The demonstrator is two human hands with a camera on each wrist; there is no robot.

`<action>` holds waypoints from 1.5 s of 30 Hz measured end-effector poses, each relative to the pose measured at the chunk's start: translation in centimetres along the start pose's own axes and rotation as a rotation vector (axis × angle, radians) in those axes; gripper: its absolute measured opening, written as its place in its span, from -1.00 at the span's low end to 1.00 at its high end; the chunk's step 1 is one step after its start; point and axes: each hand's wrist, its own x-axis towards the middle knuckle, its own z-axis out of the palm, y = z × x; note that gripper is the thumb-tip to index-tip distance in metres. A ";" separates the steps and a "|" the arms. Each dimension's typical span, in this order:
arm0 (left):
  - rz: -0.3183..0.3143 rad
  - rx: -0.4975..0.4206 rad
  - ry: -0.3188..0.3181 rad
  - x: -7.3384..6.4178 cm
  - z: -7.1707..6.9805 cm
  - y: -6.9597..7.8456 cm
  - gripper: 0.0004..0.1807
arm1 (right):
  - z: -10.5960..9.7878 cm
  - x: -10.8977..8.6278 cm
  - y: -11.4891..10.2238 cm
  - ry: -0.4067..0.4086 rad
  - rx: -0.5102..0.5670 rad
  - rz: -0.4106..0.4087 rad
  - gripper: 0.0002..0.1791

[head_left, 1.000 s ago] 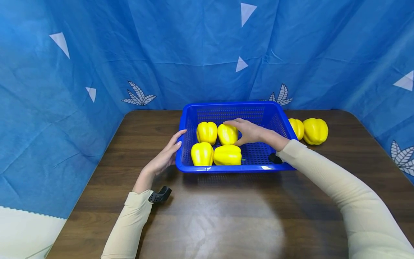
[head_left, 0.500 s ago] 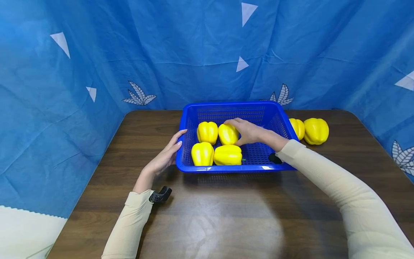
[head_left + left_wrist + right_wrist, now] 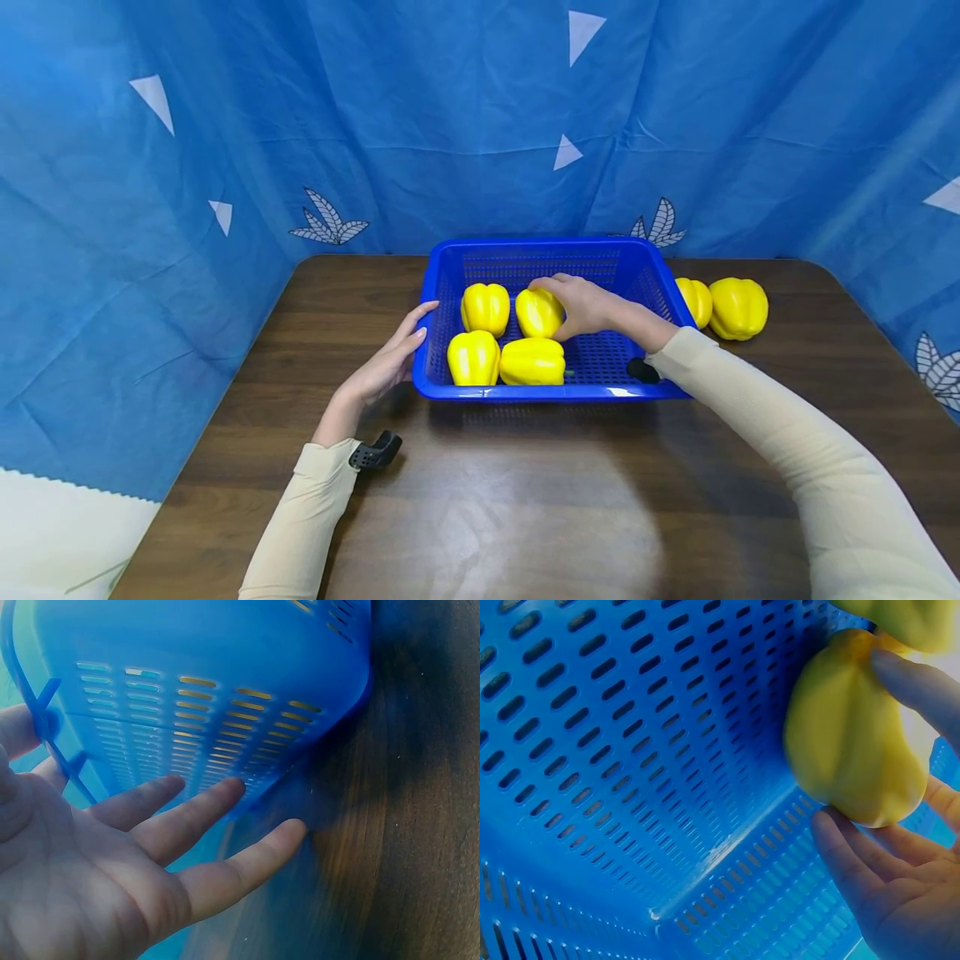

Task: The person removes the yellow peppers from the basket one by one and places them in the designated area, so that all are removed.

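In the head view a blue plastic basket (image 3: 555, 392) stands at the back of the wooden table. My left hand (image 3: 378, 367) holds its left rim with thumb and index finger; in the left wrist view the other fingers (image 3: 191, 821) stretch out along the slotted outer wall. Inside the basket my right hand (image 3: 588, 307) grips a yellow bell pepper (image 3: 537, 315), thumb on one side and fingers on the other, as the right wrist view also shows. Around it lie more yellow bell peppers: one at back left (image 3: 485, 309), one at front left (image 3: 473, 359) and one on its side (image 3: 532, 362).
Two yellow bell peppers rest on the table right of the basket, one (image 3: 738, 308) in full view and one (image 3: 696, 301) partly behind the rim. A blue patterned curtain (image 3: 465, 125) hangs behind the table (image 3: 525, 517). My right sleeve (image 3: 795, 450) crosses the basket's front right corner.
The gripped pepper has shifted slightly right with my right hand, widening the gap to the back-left pepper. The whole head view has drifted a little. My left hand stays at the rim.
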 end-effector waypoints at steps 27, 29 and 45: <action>0.006 -0.001 0.001 0.1 0.2 0.1 -0.47 | -1.7 -2.1 1.0 0.107 0.012 -0.049 -0.12; 0.002 0.000 0.003 0.2 0.2 0.1 -0.46 | -1.8 -2.3 1.0 0.115 0.016 -0.045 -0.13; -0.001 0.002 0.005 0.1 0.4 0.1 -0.45 | -3.3 -3.6 1.8 0.171 0.043 -0.044 -0.13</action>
